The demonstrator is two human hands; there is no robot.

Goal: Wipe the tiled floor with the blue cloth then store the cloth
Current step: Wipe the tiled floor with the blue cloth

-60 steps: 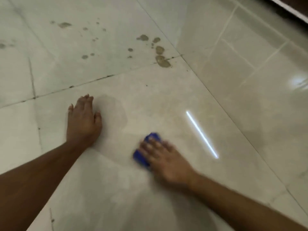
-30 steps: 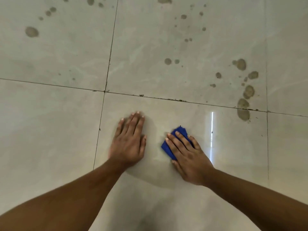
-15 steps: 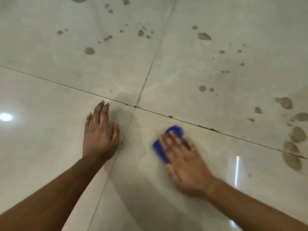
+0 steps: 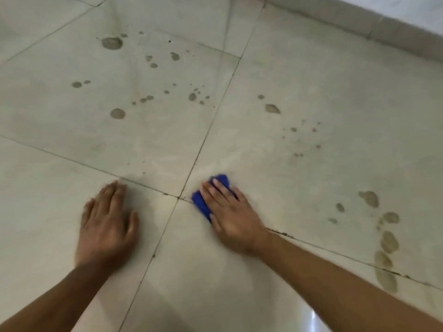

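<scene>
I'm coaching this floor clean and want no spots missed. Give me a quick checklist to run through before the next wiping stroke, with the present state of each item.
1. Blue cloth under the right hand: ok, fingers lie flat on it, pressing it to the tiled floor.
2. Left hand braced: ok, flat on the tile, apart from the cloth.
3. Cloth position: ok, beside the grout crossing.
4. Spots ahead cleared: not ok, brown drops lie on the far tiles.
5. Right side cleared: not ok, a trail of larger stains runs beside the right forearm.
6. Cloth clean enough: cannot tell, mostly covered by the hand.
</scene>
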